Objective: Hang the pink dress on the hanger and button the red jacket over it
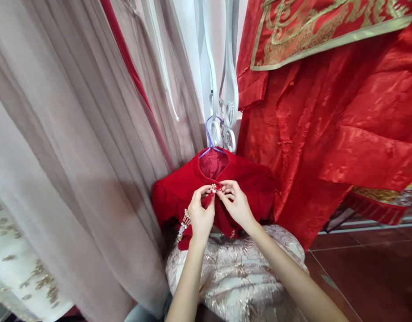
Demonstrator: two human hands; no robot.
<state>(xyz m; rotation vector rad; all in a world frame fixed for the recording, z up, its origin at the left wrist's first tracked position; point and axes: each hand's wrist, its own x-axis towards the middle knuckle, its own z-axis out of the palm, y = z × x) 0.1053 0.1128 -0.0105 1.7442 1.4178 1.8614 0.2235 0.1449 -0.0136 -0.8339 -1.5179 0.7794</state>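
A short red velvet jacket (179, 188) hangs on a purple hanger (209, 134) against the back of a chair. At its neckline sits a flower-shaped ornament with pearls (213, 188). My left hand (202, 212) pinches the left front edge of the jacket beside this ornament. My right hand (236, 203) pinches the opposite front edge, its fingertips close to those of my left hand. The fabric between the fingertips is partly covered. A beaded tassel (184, 223) hangs left of my left hand. Another small ornament (232, 234) shows lower on the jacket front.
Under the jacket is a chair seat with shiny floral fabric (239, 277); its white scrolled back (230, 89) rises behind. Pale curtains (92, 134) hang at left. Red garments with gold embroidery (300, 36) hang at right above a dark red tiled floor (376, 264).
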